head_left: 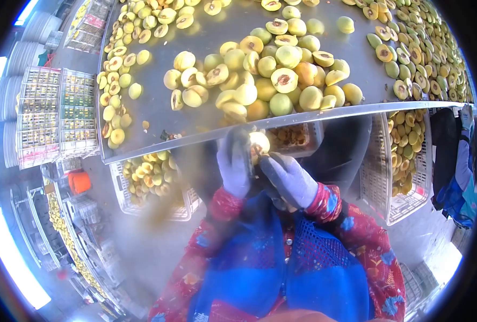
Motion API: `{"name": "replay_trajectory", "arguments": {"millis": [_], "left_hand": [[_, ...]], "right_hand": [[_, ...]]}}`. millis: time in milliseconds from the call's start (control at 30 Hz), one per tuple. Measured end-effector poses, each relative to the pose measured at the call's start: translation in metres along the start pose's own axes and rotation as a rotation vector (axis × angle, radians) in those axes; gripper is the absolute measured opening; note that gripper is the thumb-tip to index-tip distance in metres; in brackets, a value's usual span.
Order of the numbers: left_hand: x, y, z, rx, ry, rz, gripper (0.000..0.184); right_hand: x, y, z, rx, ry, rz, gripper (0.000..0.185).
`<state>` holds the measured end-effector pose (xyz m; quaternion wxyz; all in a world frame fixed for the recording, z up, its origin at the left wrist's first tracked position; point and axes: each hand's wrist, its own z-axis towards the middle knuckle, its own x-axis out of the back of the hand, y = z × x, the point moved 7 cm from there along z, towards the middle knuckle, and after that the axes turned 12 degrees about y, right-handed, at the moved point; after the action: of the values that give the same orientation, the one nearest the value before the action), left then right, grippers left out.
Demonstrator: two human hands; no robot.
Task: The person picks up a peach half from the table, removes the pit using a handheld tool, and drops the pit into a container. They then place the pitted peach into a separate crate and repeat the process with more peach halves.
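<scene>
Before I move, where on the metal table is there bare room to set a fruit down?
Widest bare patch of the metal table: between the left band of fruit and the central pile, though scraps lie near the front rim. A narrower gap runs between that pile and the right heap. Crowded: the pile's near side, close to the rim.

We bend both arms at the elbows and bring the forearms inward in front of our chest. Our left hand [234, 163], in a lavender fabric glove with dark grey fingers, points nearly straight up, its blurred fingers curled in a grip. Our matching gloved right hand [292, 181] slants up and inward, fingertips near the left ones. Red, flower-patterned fabric sleeves, the left [225, 205] and right [329, 203], end at our wrists.
</scene>
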<state>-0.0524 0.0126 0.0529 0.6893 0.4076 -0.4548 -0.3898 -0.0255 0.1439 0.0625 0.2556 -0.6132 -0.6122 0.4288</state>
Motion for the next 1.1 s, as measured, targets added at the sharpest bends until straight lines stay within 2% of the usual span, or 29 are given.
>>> {"name": "replay_trajectory", "arguments": {"millis": [33,67,133,233,267,300,400,467,533,567,633,667,733,767,800,900,1000,1033,1100], "left_hand": [[-0.004,-0.001,0.002,0.064,-0.014,-0.072,0.053],[-0.008,-0.002,0.004,0.129,-0.024,-0.142,0.042],[-0.012,0.003,0.008,-0.01,-0.116,-0.007,0.041],[-0.015,-0.009,-0.004,0.009,-0.086,-0.054,0.039],[-0.017,-0.014,-0.006,0.135,-0.064,-0.247,0.035],[-0.017,-0.011,-0.007,-0.056,-0.054,-0.131,0.035],[-0.015,0.011,-0.011,-0.568,0.091,0.221,0.034],[-0.014,0.015,-0.012,-0.616,0.115,0.287,0.036],[-0.017,0.002,-0.011,-0.443,0.072,0.213,0.043],[-0.016,-0.017,-0.006,-0.114,0.057,-0.037,0.034],[-0.03,-0.034,-0.002,0.545,0.023,-0.537,0.018],[-0.029,-0.029,0.0,0.505,0.019,-0.506,0.018],[-0.026,-0.023,0.004,0.427,0.002,-0.445,0.019],[-0.023,-0.017,0.005,0.294,-0.027,-0.316,0.021],[-0.022,-0.01,0.007,0.156,-0.053,-0.19,0.023],[-0.023,-0.005,0.008,-0.056,-0.154,0.014,0.025],[-0.006,-0.046,0.0,0.008,-0.272,0.122,0.029],[0.013,-0.04,0.002,-0.205,-0.237,0.337,0.031],[0.053,-0.029,0.002,-0.612,-0.035,0.824,0.036]], "right_hand": [[-0.005,0.007,-0.005,-0.281,-0.078,0.229,0.029],[-0.011,0.013,-0.006,-0.4,-0.178,0.466,0.032],[-0.018,0.029,-0.009,-0.634,-0.379,0.946,0.037],[-0.025,0.021,-0.016,-0.775,-0.739,1.292,0.039],[-0.024,0.027,-0.014,-0.81,-0.692,1.326,0.04],[-0.023,0.033,-0.013,-0.842,-0.643,1.36,0.042],[-0.022,0.031,-0.011,-0.797,-0.71,1.363,0.043],[-0.023,0.03,-0.009,-0.77,-0.742,1.38,0.044],[-0.023,0.034,-0.006,-0.757,-0.744,1.361,0.043],[-0.023,0.034,-0.005,-0.752,-0.746,1.352,0.042],[-0.019,0.042,0.001,-0.682,-0.632,1.15,0.039],[-0.016,0.044,0.005,-0.644,-0.573,1.05,0.038],[-0.002,0.037,0.014,-0.349,-0.278,0.3,0.037],[0.007,0.024,0.014,-0.203,-0.128,-0.069,0.037],[0.01,0.014,0.012,-0.196,-0.113,-0.252,0.034],[0.01,0.004,0.011,0.544,0.21,-0.807,0.029],[0.01,-0.005,0.004,0.586,0.252,-1.015,0.028],[0.01,-0.008,0.003,0.602,0.263,-1.084,0.028],[0.026,0.003,0.013,0.401,0.198,-0.675,0.032]]}}
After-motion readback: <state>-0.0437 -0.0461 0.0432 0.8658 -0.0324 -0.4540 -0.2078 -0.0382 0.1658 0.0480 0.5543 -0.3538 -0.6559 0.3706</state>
